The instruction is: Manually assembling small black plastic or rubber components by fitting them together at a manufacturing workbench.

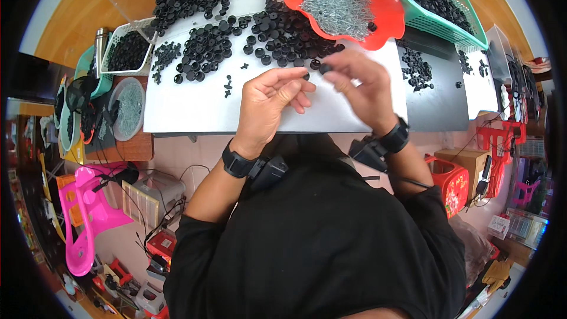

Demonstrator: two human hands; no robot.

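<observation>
My left hand (273,99) is over the white tabletop, thumb and fingers closed in a pinch. A small black piece (306,75) shows at its index fingertip. Facing it, my right hand (365,85) is slightly blurred and pinches a round black cap (325,68) between thumb and fingers. The two hands are close together but apart. Just beyond them spreads a pile of round black caps (289,35). A few small black cross-shaped pieces (228,85) lie to the left of my left hand.
A red scalloped bowl (391,23) of metal screws or pins stands at the back. Green basket (472,38) with black parts is at far right. On the left are a white basket (106,62) and a round tub (140,119). Small black parts (416,71) lie on the dark board.
</observation>
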